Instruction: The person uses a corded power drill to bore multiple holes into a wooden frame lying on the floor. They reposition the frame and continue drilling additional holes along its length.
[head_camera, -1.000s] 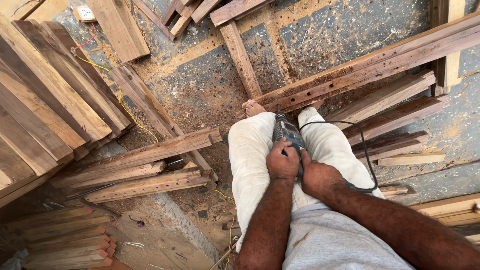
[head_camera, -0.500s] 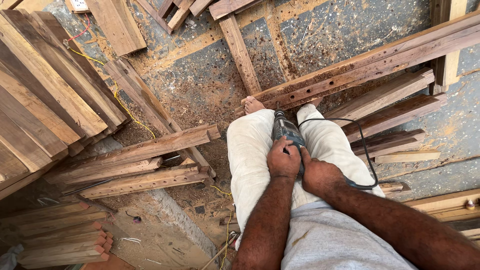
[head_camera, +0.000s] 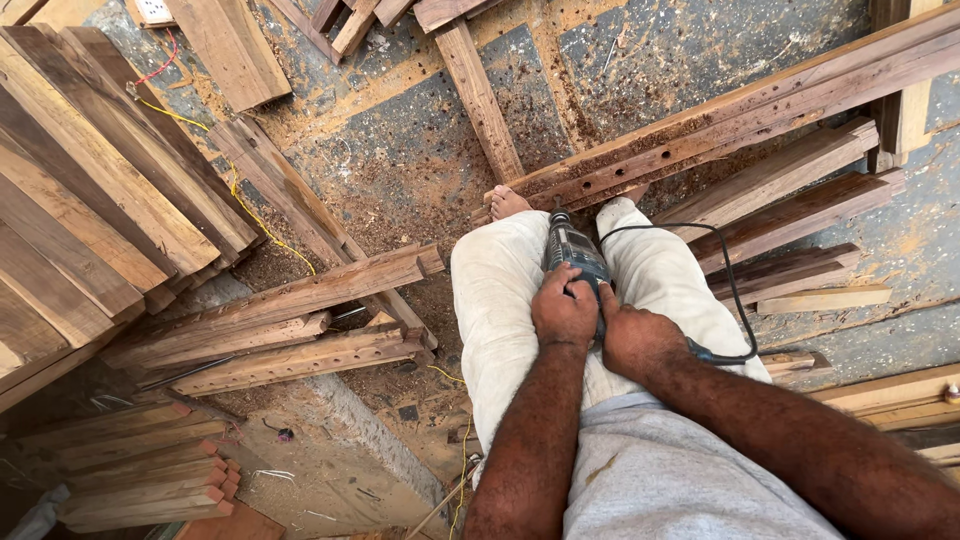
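Both of my hands grip a corded power drill (head_camera: 572, 250) that points down between my legs in pale trousers. My left hand (head_camera: 563, 312) wraps the drill's body from the near side. My right hand (head_camera: 636, 340) holds its rear handle, where the black cable (head_camera: 735, 300) leaves and loops to the right. The drill's tip meets a long wooden beam (head_camera: 760, 110) with a row of drilled holes and sawdust on it. My bare foot (head_camera: 507, 203) rests at the beam's near end.
Stacked planks (head_camera: 90, 220) lean at the left. Drilled wooden bars (head_camera: 300, 300) lie at the centre left, more bars (head_camera: 800, 200) at the right. A pile of short boards (head_camera: 140, 470) sits at the lower left. Sawdust covers the concrete floor (head_camera: 420, 150), and a yellow wire (head_camera: 240, 200) crosses it.
The view has drifted slightly. My hands and the drill stay in the same place on the beam.
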